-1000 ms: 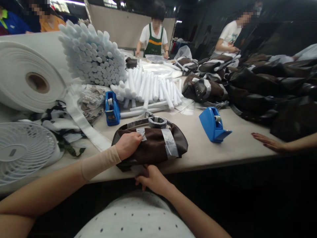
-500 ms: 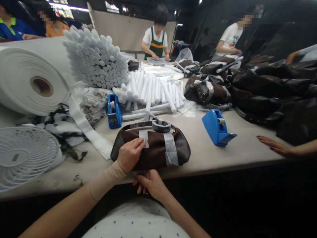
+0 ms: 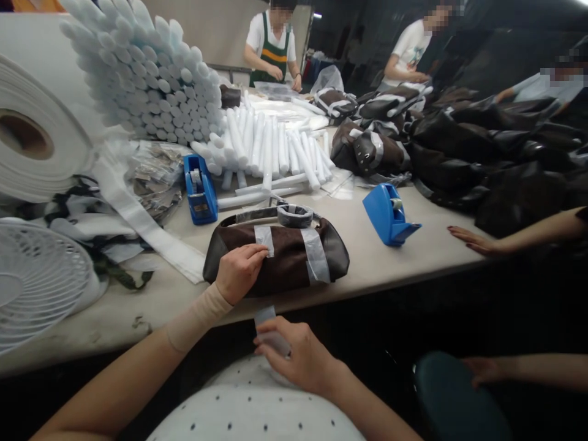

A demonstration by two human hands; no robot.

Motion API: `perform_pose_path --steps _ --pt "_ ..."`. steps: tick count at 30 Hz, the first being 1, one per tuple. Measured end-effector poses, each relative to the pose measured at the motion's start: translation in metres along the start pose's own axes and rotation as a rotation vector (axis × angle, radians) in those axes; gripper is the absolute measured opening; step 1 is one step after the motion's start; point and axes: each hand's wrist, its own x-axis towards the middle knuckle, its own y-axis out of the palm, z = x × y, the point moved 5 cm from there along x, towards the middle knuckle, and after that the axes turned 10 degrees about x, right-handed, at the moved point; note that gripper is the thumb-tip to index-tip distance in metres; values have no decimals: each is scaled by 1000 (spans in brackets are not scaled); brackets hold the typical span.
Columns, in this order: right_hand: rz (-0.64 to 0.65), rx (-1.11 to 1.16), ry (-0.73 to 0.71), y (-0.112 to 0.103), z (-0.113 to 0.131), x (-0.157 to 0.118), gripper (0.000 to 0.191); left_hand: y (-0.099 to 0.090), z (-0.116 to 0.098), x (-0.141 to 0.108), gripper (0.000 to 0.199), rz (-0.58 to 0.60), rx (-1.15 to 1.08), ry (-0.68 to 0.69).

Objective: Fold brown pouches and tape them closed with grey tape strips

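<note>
The left hand lies open and flat on the brown bag, which sits on the surface. The right hand pinches a strip of tape, and that strip needs pressing onto the bag next

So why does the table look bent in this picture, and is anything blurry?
In the head view, the wide lens bends the table edge and stretches the fan; the left hand looks fairly sharp; the dark bags show soft shiny glare.
</note>
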Motion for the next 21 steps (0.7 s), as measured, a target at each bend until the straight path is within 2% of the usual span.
perform_pose_path --steps 3,4,7,10,14,16,18,21 --pt "227 -128 7 4 20 4 61 0 1 0 23 8 -11 -17" --pt "282 -193 7 4 27 5 65 0 1 0 23 5 -14 -22" --pt "322 -384 -2 -3 41 17 47 0 2 -1 22 -9 -27 -27" --pt "183 -461 -111 -15 53 40 25 0 3 -2 24 -10 -61 -33" --pt "-203 -352 -318 -36 55 76 16 -2 9 -2 21 24 -250 -98" --pt "-322 -197 -305 -42 41 92 16 -2 20 0 20 16 -446 -224" --pt "-402 -41 -237 -44 23 103 17 0 34 2 18 3 -655 -412" --pt "-483 50 -152 -48 6 111 17 5 51 5 19 9 -863 -643"
